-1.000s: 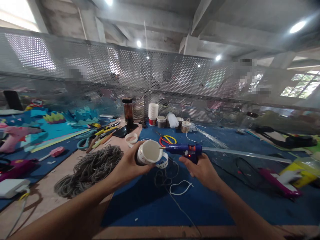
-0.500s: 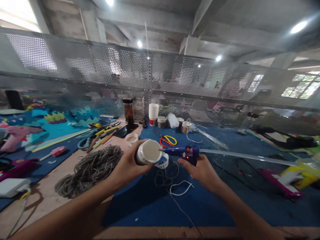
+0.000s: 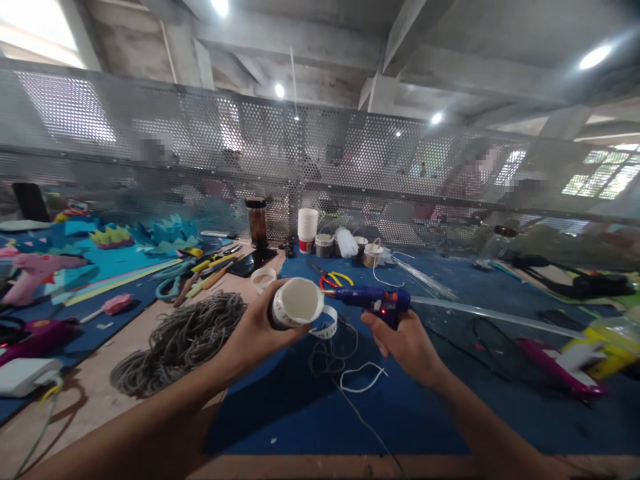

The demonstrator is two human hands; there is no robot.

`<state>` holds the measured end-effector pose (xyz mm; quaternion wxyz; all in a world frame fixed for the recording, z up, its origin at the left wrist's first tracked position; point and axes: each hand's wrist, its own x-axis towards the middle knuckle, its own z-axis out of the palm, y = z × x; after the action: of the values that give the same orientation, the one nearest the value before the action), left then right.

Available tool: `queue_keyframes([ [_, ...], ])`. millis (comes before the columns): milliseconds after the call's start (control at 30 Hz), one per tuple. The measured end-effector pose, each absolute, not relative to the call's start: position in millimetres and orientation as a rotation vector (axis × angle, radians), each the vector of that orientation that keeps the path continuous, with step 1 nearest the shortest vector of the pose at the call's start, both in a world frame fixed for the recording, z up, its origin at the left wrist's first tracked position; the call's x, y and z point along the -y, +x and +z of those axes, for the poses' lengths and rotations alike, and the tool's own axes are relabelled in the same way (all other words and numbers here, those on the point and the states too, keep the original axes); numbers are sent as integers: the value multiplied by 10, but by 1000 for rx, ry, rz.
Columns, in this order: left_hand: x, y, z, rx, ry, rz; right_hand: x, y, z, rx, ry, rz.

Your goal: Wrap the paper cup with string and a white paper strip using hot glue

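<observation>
My left hand (image 3: 257, 327) is wrapped round a white paper cup (image 3: 297, 303), held on its side with the flat base toward me. A white perforated strip (image 3: 326, 326) curls off the cup's lower right. My right hand (image 3: 403, 343) grips a blue hot glue gun (image 3: 373, 299) with a red light lit on its body. The nozzle points left and sits right at the cup's right edge. A clear glue stick (image 3: 490, 316) runs out of the gun's back to the right. Both hands hover above the blue mat (image 3: 400, 413).
A pile of grey cord (image 3: 185, 337) lies left of my hands. White string loops (image 3: 363, 377) lie under them. Red-and-yellow scissors (image 3: 333, 280), stacked paper cups (image 3: 307, 229), a dark jar (image 3: 257, 220), tape rolls and a phone stand farther back. Coloured paper crafts cover the left; a perforated metal screen closes the rear.
The cup stays nearly still in my left hand. The glue gun shifted slightly left, then back right and up, its nozzle staying by the cup's edge.
</observation>
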<state>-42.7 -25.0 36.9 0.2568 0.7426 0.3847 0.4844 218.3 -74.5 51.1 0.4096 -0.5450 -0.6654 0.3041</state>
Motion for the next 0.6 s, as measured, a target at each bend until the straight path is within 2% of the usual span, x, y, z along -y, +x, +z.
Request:
queue_keyframes([
  [600,236,-419,355,-1008,1741,1179,659,2125,405,1610,-1239,931],
])
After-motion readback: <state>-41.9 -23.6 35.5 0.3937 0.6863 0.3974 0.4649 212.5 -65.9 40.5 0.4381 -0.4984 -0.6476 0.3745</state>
